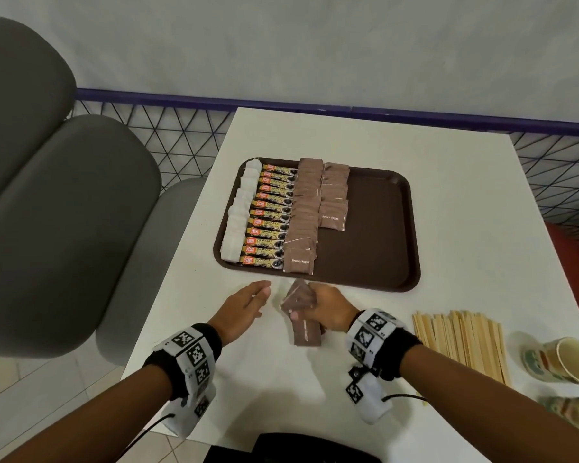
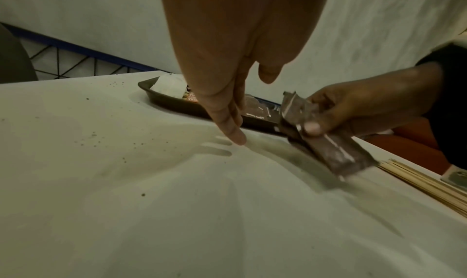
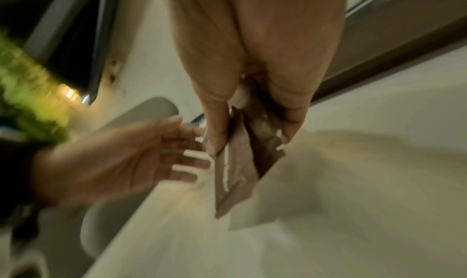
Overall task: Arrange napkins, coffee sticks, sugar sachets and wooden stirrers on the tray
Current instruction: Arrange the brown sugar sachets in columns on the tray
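A brown tray (image 1: pixel 381 228) lies on the white table (image 1: pixel 448 182). It carries a column of white napkins (image 1: pixel 239 212), a column of coffee sticks (image 1: pixel 271 217) and two columns of brown sugar sachets (image 1: pixel 303 215). My right hand (image 1: pixel 328 307) grips a bunch of brown sugar sachets (image 1: pixel 303 312) just in front of the tray, thumb on top (image 2: pixel 312 127). My left hand (image 1: pixel 244 304) hovers beside them with straight fingers (image 2: pixel 233 130), holding nothing. Wooden stirrers (image 1: pixel 462 342) lie in a pile on the table at my right.
Paper cups (image 1: pixel 559 360) lie on their sides at the table's right edge. Grey padded seats (image 1: pixel 64 212) stand to the left, a wire-mesh railing (image 1: pixel 168 135) runs behind the table. A dark object (image 1: pixel 298 449) sits at the near edge.
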